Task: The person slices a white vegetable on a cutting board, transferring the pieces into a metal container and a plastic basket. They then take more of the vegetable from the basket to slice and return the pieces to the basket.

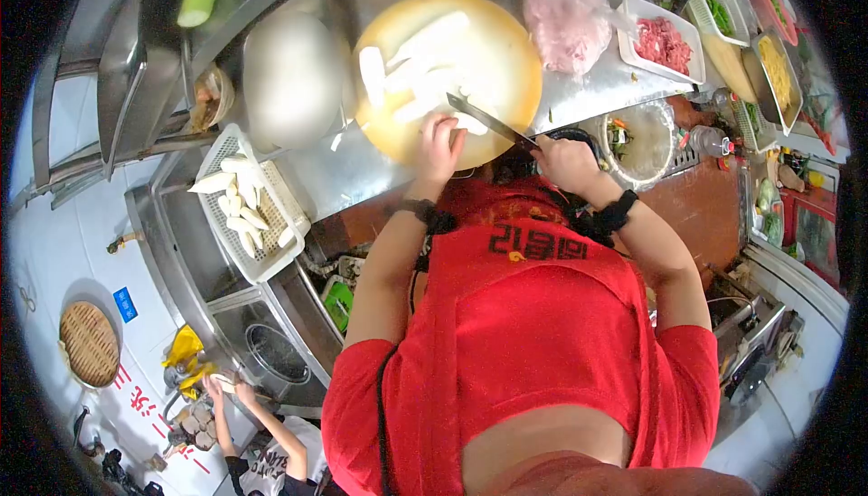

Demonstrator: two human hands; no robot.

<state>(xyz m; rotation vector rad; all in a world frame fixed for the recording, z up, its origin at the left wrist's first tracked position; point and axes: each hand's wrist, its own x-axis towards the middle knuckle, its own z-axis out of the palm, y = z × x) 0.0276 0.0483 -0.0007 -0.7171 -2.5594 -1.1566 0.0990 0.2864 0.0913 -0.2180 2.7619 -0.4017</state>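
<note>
White piece (pixel 469 123) lies near the board's (pixel 389 131) near edge; judged firm, slippery, best held clear of the blade. Left hand (pixel 438 152): fingers half-curled, hold unclear. Right hand (pixel 570 167): fingers closed round knife (pixel 494 122).

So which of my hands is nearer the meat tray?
Right. Your right hand, on the knife, is nearer you and left of the meat tray; your left hand is farther left, at the board.
</note>
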